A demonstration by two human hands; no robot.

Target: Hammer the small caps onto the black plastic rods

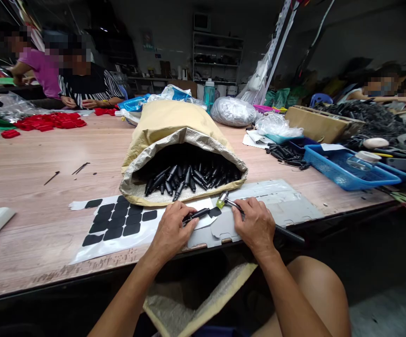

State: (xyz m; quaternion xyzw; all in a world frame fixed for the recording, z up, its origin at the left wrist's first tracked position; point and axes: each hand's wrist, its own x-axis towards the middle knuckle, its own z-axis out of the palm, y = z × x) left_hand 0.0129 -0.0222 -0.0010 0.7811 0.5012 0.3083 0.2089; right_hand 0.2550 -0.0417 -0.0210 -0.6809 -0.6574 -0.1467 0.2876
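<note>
My left hand (173,228) is closed around a slim black pen-like piece (200,214) that points right, over white paper at the table's front edge. In my right hand (255,222) is a small mallet (222,199) with a yellow-green and metal head; its black handle sticks out below my palm. The mallet's head is close to the tip of the black piece. Beneath both lies a grey board (276,201) with a black square patch (215,212). Just behind, a tan woven sack (181,114) lies with its mouth towards me, showing many similar black pieces (188,178).
To the left lies a sheet of black rounded-square stickers (118,220). A blue basket (350,173) and a cardboard box (322,122) stand on the right. Red pieces (51,120) lie back left, near two seated people. A second sack flap (199,304) hangs below the table edge.
</note>
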